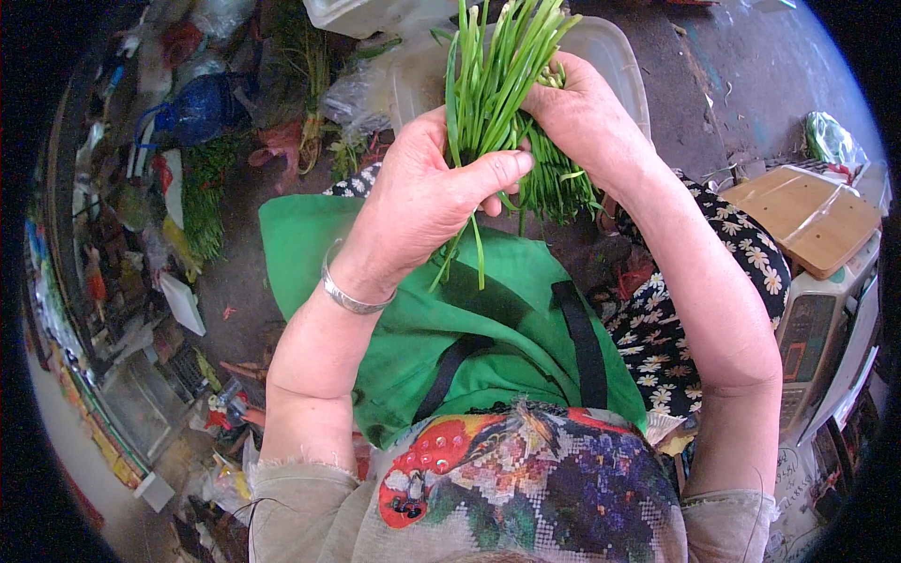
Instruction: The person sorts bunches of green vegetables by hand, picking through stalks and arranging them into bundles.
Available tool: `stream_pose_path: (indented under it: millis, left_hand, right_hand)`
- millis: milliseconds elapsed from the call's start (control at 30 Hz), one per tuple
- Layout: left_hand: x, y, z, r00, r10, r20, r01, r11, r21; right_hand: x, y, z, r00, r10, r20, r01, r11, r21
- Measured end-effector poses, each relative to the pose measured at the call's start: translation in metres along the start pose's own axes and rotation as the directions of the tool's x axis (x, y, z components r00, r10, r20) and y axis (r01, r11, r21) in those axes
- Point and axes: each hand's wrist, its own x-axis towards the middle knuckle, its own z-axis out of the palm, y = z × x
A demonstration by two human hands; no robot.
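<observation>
My left hand (pixel 450 176) grips a loose bunch of garlic chives (pixel 486 91), its thumb across the green stalks and a few long leaves hanging below the palm. Pale cut ends point up and away from me. Close beside it, my right hand (pixel 570 105) is closed around a second, denser bundle of green leaves (pixel 559 176) that hangs under the palm; its fingers are mostly hidden. Both bunches are above a translucent plastic tub (pixel 633 77). A green apron (pixel 493 281) with black straps covers my lap, and a silver bangle (pixel 355 302) is on my left wrist.
At the right, a wooden board (pixel 809 218) lies on a weighing scale (pixel 809 338), near a plastic-wrapped green vegetable (pixel 833 137). Green herbs (pixel 205 197), a blue plastic container (pixel 204 105) and a red bag (pixel 278 151) are on the floor at left. A white foam box (pixel 373 15) is ahead.
</observation>
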Motion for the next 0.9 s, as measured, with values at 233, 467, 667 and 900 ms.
stream_pose_path:
  millis: [233, 467, 667, 900]
  left_hand:
    - [-0.001, 0.002, 0.001, 1.000, 0.000, -0.007, 0.000, 1.000, -0.007]
    - [-0.003, 0.001, 0.000, 1.000, -0.004, -0.006, 0.004, 1.000, -0.014]
    - [-0.005, 0.003, 0.000, 1.000, -0.010, -0.003, 0.010, 1.000, -0.027]
    - [-0.006, 0.005, 0.001, 1.000, -0.005, 0.015, 0.005, 1.000, -0.012]
  right_hand:
    - [0.003, 0.007, -0.002, 0.998, -0.056, -0.006, 0.056, 0.997, -0.044]
    - [0.003, 0.007, -0.001, 1.000, -0.018, 0.019, 0.018, 0.999, -0.036]
    - [-0.001, -0.002, -0.001, 0.998, 0.039, 0.048, -0.035, 0.996, -0.083]
    - [0.002, 0.010, 0.000, 0.999, 0.018, 0.029, -0.017, 0.999, -0.052]
